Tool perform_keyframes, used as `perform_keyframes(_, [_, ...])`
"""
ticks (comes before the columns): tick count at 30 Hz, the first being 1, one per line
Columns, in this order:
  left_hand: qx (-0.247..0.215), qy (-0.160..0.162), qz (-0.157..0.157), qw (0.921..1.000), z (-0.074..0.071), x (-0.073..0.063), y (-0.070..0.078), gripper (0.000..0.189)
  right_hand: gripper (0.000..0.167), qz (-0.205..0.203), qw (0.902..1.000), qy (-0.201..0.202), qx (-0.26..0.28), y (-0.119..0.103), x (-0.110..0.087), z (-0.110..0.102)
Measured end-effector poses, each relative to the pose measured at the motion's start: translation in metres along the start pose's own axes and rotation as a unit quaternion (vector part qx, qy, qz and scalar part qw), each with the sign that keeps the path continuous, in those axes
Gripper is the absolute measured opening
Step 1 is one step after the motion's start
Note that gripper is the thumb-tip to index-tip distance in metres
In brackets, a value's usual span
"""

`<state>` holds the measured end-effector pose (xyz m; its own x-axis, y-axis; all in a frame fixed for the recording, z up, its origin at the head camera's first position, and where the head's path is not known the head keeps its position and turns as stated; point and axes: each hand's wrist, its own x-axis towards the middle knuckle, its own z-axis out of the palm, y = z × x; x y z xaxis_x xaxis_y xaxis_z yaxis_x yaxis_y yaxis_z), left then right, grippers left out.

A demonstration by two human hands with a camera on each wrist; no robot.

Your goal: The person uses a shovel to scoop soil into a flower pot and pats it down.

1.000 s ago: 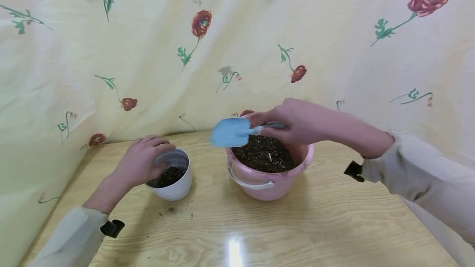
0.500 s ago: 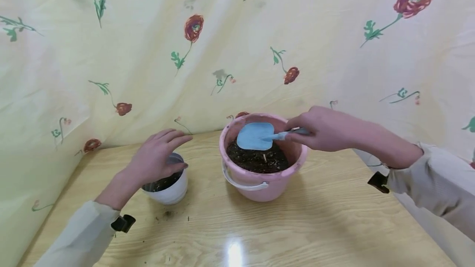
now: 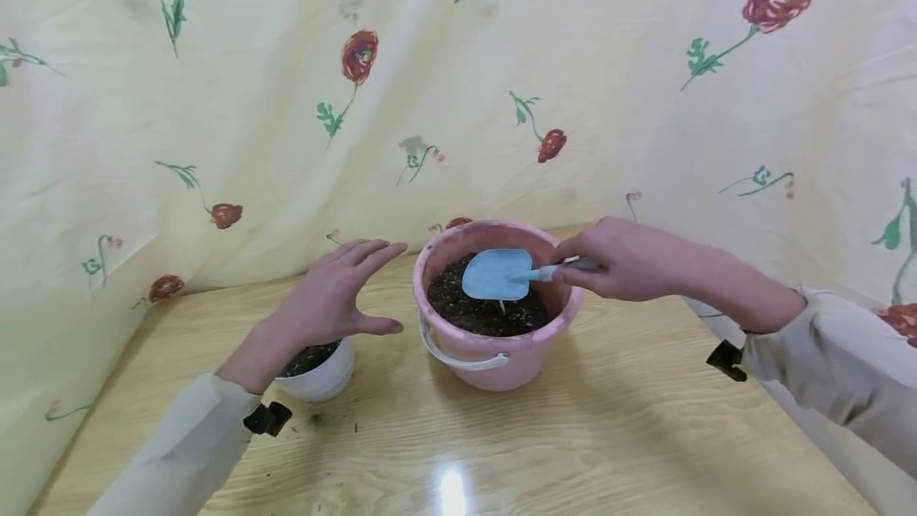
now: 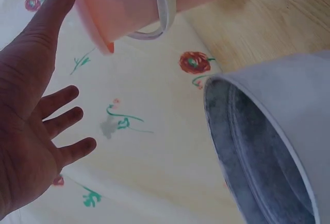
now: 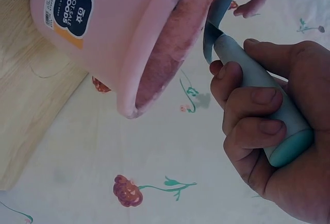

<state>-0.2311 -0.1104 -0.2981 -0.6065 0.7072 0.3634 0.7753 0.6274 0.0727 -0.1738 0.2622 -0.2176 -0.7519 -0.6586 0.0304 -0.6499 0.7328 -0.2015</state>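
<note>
One white pot (image 3: 325,385) stands at the left of a pale wooden table (image 3: 430,436), with dark soil (image 3: 310,359) inside; loose crumbs (image 3: 318,419) lie on the wood just in front of it. The left hand (image 3: 318,297) hangs above the pot, hiding its far side from the head view. Its fingers and thumb are spread wide, pointing to the right, and hold nothing.

Next, near the middle and apart from that hand, is a larger pink bucket (image 3: 505,369) with more soil (image 3: 453,302) in it, its white handle (image 3: 464,361) hanging down the front. The flat blade of a blue trowel (image 3: 497,274) sits over the bucket's mouth; whether its edge meets the soil is hard to tell. At the right, the right hand (image 3: 619,261) has its fingers curled firmly round the trowel's grip. A floral cloth (image 3: 444,62) hangs behind everything.

As a judgement, a wrist turned too far would let the trowel knock the bucket's rim, and an overfull or tilted blade would spill soil across the gap between the two containers. The light-looking pot, held by nobody, could slide or tip if the left hand bumped it.
</note>
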Motion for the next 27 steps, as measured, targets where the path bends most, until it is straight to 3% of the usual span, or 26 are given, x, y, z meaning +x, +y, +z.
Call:
perform_keyframes(5, [-0.023,-0.023,0.004,0.9995,0.003,0.010,0.006,0.107,0.022,-0.003,1.0000,-0.008,0.000,0.004,0.002,0.006])
perform_keyframes(13, [-0.068,-0.072,-0.027,0.9947,0.010,0.026,0.011,0.122,0.022,-0.006,0.9999,-0.004,-0.011,0.013,0.005,0.016])
perform_keyframes(19, [-0.100,-0.107,-0.041,0.9883,0.014,0.038,0.010,0.119,0.021,0.002,0.9999,-0.010,-0.006,0.017,0.006,0.020])
perform_keyframes(27, [-0.099,-0.171,-0.052,0.9789,0.016,0.059,0.016,0.116,0.020,0.010,0.9994,-0.013,-0.029,0.020,0.012,0.023])
